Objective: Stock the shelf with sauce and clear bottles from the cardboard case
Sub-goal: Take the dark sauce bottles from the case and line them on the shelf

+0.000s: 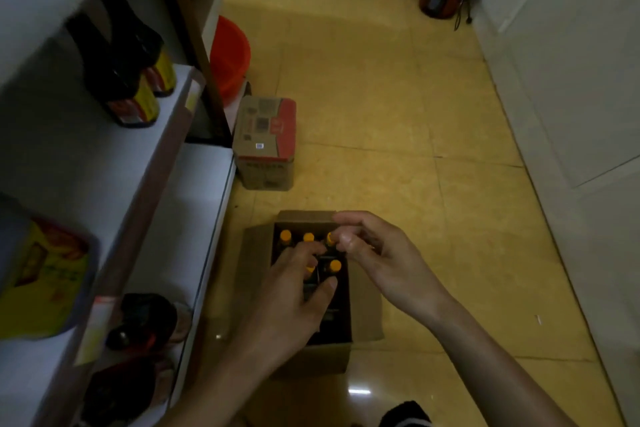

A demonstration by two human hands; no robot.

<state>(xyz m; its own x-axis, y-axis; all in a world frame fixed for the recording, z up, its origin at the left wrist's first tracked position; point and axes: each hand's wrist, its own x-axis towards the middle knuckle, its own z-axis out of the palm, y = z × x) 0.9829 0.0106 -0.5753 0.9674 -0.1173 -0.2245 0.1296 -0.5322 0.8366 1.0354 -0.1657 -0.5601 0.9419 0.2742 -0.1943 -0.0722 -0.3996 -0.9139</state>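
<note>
Floor [398, 97]: yellow tiles; your cardboard case [311, 357] sits open on them.
Case contents: orange-capped bottles [285, 236], upright, necks pointing up at you.
Left hand [294, 295]: nearer, fingers spread down over a middle cap; grip unclear.
Right hand [377, 253]: loosely curled beside the far-right cap; contact unclear.
Shelf [86, 166]: to your left, dark sauce bottles [117, 80] standing on it.

The case [313, 355] beside the shelf [86, 163]
Bottles [335, 266] stand in the case; the shelf lies left, a box [265, 142] behind, a bucket [230, 55] farther back.
</note>
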